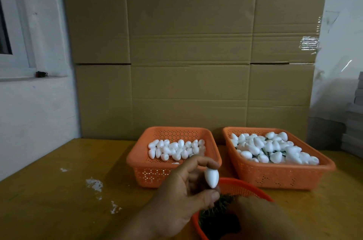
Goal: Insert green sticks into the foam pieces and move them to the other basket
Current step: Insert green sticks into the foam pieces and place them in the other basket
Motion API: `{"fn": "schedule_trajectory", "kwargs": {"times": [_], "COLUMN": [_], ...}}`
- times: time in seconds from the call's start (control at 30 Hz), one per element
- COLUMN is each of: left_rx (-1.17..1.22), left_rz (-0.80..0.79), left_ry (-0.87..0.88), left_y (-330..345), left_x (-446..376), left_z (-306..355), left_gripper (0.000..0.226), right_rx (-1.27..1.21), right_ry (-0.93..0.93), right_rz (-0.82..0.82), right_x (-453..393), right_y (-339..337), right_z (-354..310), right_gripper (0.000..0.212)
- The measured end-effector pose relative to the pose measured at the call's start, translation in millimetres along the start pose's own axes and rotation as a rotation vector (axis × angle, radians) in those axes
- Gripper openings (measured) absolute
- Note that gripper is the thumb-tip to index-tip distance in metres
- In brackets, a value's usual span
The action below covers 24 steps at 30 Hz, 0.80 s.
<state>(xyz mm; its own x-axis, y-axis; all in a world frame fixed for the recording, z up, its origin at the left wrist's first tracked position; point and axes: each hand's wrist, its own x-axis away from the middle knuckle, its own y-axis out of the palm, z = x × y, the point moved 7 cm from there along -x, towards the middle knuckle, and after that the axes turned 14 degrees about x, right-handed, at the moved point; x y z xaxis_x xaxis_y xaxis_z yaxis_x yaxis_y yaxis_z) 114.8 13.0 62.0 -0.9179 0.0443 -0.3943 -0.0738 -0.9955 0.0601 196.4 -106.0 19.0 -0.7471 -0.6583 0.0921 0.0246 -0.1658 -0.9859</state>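
My left hand (184, 196) holds one white egg-shaped foam piece (211, 178) upright between thumb and fingertips, just in front of the left orange basket (137, 161). That basket holds several plain foam pieces (176, 149). The right orange basket (279, 175) is heaped with foam pieces (271, 147) that show green sticks between them. My right hand (261, 218) reaches down into a round orange bowl (245, 186) of green sticks (216, 212) at the front; its fingers are dark and I cannot tell whether they grip a stick.
Everything sits on a yellow-brown table (59, 190) with white crumbs (94, 183) left of centre. A tall cardboard wall (192, 53) stands behind the baskets. A window sill (29, 77) is at the left, and stacked grey boxes (353, 131) at the right.
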Motion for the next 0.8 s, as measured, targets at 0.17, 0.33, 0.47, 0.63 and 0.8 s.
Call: {"fn": "schedule_trajectory", "kwargs": {"times": [0.17,0.33,0.47,0.63,0.8], "left_rx": [0.024,0.155,0.314,0.515,0.601], "left_rz": [0.039,0.099,0.157,0.247,0.297], "left_ry": [-0.020,-0.071,-0.108,-0.150,-0.207], "left_y": [0.8,2.8,4.8,4.3,2.9], "left_x": [3.5,4.3,5.6,6.6,7.9], "left_z": [-6.2,-7.7,-8.4,-12.6,-16.4], "left_gripper": [0.024,0.023,0.026,0.033,0.035], "right_rx": [0.011,-0.035,-0.049,-0.095,-0.118], "right_ry": [0.028,0.012,0.013,0.030,0.077], "right_rz": [-0.009,0.040,0.066,0.088,0.132], "right_x": [-5.0,-5.2,0.0,3.3,6.5], "right_y": [4.9,4.8,0.7,-5.2,-10.9], "right_z": [-0.6,1.1,2.3,6.4,7.1], "right_gripper": [0.034,0.026,0.026,0.019,0.025]}}
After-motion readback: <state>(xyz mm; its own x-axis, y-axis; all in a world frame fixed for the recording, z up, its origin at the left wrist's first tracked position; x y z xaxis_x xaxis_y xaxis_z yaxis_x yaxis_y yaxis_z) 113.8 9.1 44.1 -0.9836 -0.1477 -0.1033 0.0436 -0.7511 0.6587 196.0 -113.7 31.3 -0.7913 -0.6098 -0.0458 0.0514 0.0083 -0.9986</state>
